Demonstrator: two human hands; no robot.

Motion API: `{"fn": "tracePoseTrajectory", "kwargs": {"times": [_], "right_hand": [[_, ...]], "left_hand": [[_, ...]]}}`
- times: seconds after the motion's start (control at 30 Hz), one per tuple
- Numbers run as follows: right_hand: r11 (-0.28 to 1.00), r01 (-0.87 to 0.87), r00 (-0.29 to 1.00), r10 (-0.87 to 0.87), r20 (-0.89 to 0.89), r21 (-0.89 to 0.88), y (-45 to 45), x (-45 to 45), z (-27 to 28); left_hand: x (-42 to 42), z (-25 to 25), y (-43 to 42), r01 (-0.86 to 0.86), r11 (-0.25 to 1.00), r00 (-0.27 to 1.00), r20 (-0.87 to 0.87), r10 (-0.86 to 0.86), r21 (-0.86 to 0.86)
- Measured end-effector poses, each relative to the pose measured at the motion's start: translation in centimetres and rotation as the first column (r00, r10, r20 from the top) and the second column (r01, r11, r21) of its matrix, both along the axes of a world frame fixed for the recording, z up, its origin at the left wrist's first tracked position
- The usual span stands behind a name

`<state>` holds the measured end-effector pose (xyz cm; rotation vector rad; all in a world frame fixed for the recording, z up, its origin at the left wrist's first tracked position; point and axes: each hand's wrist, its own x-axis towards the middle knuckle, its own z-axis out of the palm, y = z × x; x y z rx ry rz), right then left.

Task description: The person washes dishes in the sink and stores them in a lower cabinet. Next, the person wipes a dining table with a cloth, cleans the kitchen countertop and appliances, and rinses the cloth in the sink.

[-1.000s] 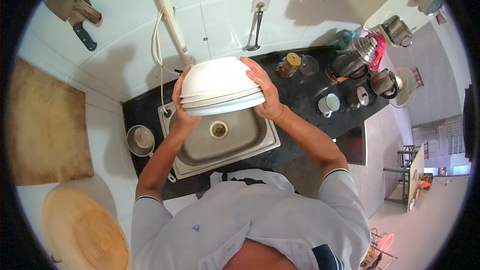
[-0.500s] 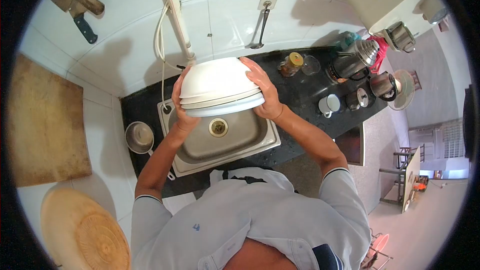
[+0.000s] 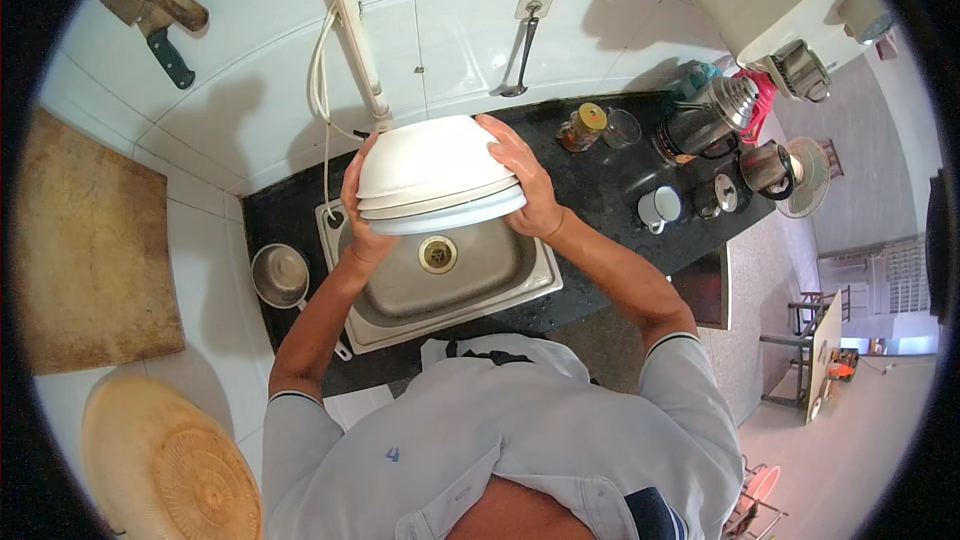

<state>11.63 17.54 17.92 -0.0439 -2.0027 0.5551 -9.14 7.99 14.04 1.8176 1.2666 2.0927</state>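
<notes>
Between my two hands is a stack of white bowls [image 3: 435, 165], held bottoms up above the back part of the sink. My left hand [image 3: 362, 202] grips the stack's left side, its fingers partly hidden behind the bowls. On the right side, my right hand [image 3: 522, 172] is closed around the rims with fingers on the upper bowl's wall. Below the stack lies the metal sink [image 3: 450, 290], its drain [image 3: 437, 254] showing just under the lowest rim.
A small saucepan [image 3: 280, 275] stands left of the sink. Along the black counter [image 3: 590, 200] to the right are a lidded jar [image 3: 582, 127], a white mug [image 3: 658, 208], a steel flask [image 3: 715, 115] and pots. A ladle [image 3: 523, 55] and a cleaver [image 3: 150, 0] hang on the wall.
The stack of bowls and both hands have shifted very slightly to the left. My grip on it looks the same.
</notes>
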Motion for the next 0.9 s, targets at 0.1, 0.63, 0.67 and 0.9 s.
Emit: {"fn": "tracePoseTrajectory", "kwargs": {"times": [0.1, 0.63, 0.67, 0.9], "right_hand": [[1.000, -0.003, 1.000, 0.003, -0.002, -0.007, 0.0, 0.0, -0.1], [1.000, 0.000, 1.000, 0.000, -0.001, -0.005, 0.2, 0.1, 0.1], [1.000, 0.000, 1.000, 0.000, -0.001, -0.004, 0.2, 0.1, 0.1], [1.000, -0.001, 1.000, 0.001, 0.002, 0.012, 0.1, 0.2, 0.4]], "left_hand": [[-0.2, 0.2, 0.0, -0.048, 0.998, 0.991, -0.125, 0.053, 0.040], [-1.0, -1.1, 0.4, 0.017, 0.999, 0.984, -0.179, -0.008, 0.046], [-1.1, -1.4, 0.5, 0.073, 0.996, 0.990, -0.128, -0.066, 0.048], [-0.9, -1.7, 0.7, 0.194, 0.976, 0.981, -0.006, -0.195, 0.099]]}}
